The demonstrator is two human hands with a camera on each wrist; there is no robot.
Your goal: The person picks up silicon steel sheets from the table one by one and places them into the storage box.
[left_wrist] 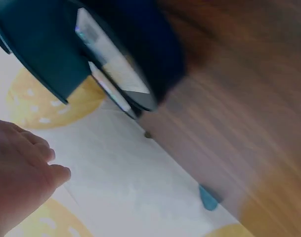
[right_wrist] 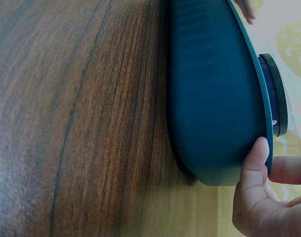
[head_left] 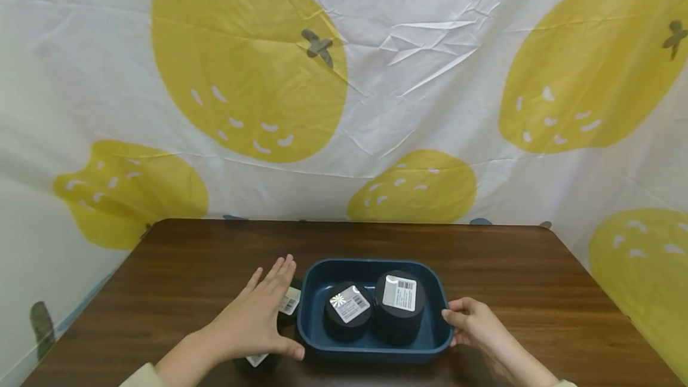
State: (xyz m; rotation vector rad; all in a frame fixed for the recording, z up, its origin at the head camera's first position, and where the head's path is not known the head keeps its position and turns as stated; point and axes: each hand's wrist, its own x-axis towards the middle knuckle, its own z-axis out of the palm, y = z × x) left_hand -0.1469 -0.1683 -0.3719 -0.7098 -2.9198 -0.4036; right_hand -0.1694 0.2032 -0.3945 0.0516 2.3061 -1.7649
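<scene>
A dark blue rectangular tray sits on the table with two black round containers inside. The shorter container is on the left and the taller container or stack on the right; both have white barcode labels on top. My right hand pinches the tray's right rim between thumb and fingers, also plain in the right wrist view. My left hand is spread with straight fingers just left of the tray, holding nothing visible. Behind and beneath it, two more black labelled containers are partly hidden.
The brown wooden table extends on both sides of the tray and behind it. A white cloth printed with yellow fruit hangs beyond the table's back edge.
</scene>
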